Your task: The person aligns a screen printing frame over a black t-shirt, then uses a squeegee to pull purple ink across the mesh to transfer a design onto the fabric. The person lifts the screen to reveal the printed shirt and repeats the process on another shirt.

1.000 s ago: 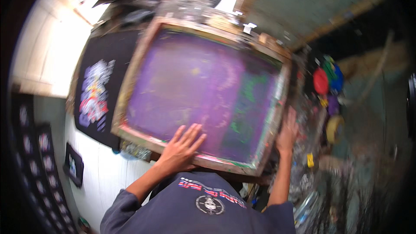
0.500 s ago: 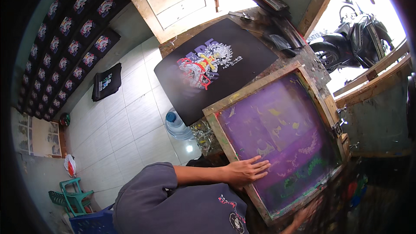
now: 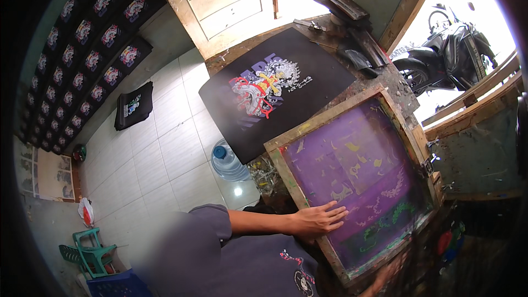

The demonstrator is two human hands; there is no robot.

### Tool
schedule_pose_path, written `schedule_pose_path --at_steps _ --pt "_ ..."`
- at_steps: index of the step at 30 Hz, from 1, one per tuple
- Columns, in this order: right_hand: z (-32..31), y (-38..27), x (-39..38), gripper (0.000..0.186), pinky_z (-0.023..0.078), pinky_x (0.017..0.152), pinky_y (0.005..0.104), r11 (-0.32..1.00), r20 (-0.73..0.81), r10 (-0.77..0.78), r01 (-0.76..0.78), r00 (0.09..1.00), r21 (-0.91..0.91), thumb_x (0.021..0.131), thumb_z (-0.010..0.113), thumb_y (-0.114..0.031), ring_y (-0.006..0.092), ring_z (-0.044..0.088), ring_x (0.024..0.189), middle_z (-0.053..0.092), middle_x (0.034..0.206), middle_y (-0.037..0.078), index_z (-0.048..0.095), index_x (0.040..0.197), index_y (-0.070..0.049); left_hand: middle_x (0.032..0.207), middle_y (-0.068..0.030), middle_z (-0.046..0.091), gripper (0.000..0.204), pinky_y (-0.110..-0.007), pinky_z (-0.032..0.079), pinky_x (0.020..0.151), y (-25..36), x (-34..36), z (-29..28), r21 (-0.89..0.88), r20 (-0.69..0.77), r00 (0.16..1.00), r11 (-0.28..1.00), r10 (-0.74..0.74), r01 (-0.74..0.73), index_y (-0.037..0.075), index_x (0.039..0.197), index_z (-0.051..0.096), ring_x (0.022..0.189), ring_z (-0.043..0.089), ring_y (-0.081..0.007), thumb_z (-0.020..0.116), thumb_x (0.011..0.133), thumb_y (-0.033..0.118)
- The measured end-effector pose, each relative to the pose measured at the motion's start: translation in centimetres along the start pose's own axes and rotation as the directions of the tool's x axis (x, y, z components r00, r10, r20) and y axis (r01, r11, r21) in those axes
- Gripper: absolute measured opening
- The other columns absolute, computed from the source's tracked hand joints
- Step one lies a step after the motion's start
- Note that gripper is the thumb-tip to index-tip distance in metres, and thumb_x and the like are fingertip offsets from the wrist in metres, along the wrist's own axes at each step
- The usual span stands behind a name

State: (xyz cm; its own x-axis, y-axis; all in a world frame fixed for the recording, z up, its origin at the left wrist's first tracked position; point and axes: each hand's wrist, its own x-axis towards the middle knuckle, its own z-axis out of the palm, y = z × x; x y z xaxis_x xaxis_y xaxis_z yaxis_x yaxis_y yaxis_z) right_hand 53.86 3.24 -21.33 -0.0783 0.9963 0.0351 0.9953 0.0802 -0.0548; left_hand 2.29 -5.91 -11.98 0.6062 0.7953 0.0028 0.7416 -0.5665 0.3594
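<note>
My left hand rests on the left bar and purple mesh of a wooden screen-printing frame, its fingers apart and stretched out. My right hand, blurred and partly hidden, is at the frame's lower right edge; its fingers are unclear. The mesh has faint stencil marks and green ink stains. To the frame's upper left, a black fabric piece with a colourful printed design lies on the cluttered worktable.
Dark scraps lie at the table's back. A water jug stands below left. Black printed pieces hang along the wall; a stack lies nearer. Green chairs are lower left; a motorcycle stands outside the opening.
The view has swung left since one second ago, bringing the doorway, floor and hanging prints into sight. My left hand stays on the frame; little has changed in the last half second.
</note>
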Motion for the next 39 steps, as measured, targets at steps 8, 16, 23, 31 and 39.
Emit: schedule_pose_path --at_steps 8,16,23,31,39 --pt "0.1 -0.9 0.4 0.106 0.019 0.127 0.0577 0.999 0.009 0.004 -0.003 1.0 -0.035 0.096 0.014 -0.086 0.0318 0.018 0.163 0.017 0.177 0.012 0.025 0.169 -0.01 0.165 -0.0279 0.036 0.104 -0.056 0.024 0.129 0.0 -0.2 -0.2 -0.024 -0.011 1.0 1.0 -0.013 0.013 -0.001 0.151 0.05 0.157 0.032 -0.0374 0.088 0.068 0.05" --pt "2.7 3.0 -0.4 0.099 0.017 0.128 0.058 0.997 0.006 0.004 -0.003 1.0 -0.073 0.1 0.016 -0.08 0.0322 0.018 0.163 0.018 0.177 0.012 0.026 0.169 -0.01 0.166 -0.027 0.035 0.106 -0.056 0.025 0.128 0.0 -0.1 -0.4 -0.015 0.008 1.0 1.0 -0.003 0.003 -0.001 0.152 0.049 0.158 0.031 -0.0371 0.089 0.067 0.05" --pt "-0.2 0.3 -0.3 0.107 0.017 0.128 0.0594 0.999 0.014 -0.024 0.024 1.0 -0.022 0.094 0.014 -0.088 0.0315 0.018 0.163 0.019 0.177 0.009 0.022 0.17 -0.013 0.165 -0.0274 0.036 0.103 -0.055 0.026 0.128 0.1 -0.1 -0.3 -0.019 -0.003 1.0 1.0 -0.006 0.006 -0.001 0.151 0.05 0.157 0.032 -0.0374 0.087 0.068 0.049" --pt "-2.8 -3.4 0.0 0.113 0.017 0.127 0.0613 0.999 0.051 0.043 -0.042 0.998 -0.016 0.09 0.015 -0.092 0.0311 0.017 0.163 0.019 0.177 0.009 0.025 0.169 -0.012 0.165 -0.0276 0.036 0.101 -0.056 0.026 0.128 0.1 -0.1 -0.7 -0.023 0.018 1.0 1.0 -0.012 0.013 -0.001 0.151 0.05 0.157 0.032 -0.0373 0.086 0.069 0.046" --pt "-2.1 -2.6 -0.1 0.109 0.018 0.127 0.0623 0.998 0.062 0.058 -0.056 0.996 -0.041 0.092 0.017 -0.09 0.0305 0.019 0.163 0.019 0.177 0.008 0.031 0.167 -0.012 0.166 -0.0274 0.035 0.102 -0.056 0.026 0.128 0.1 0.0 -0.4 -0.018 0.01 1.0 1.0 -0.011 0.011 -0.001 0.151 0.049 0.158 0.032 -0.0369 0.086 0.069 0.046"
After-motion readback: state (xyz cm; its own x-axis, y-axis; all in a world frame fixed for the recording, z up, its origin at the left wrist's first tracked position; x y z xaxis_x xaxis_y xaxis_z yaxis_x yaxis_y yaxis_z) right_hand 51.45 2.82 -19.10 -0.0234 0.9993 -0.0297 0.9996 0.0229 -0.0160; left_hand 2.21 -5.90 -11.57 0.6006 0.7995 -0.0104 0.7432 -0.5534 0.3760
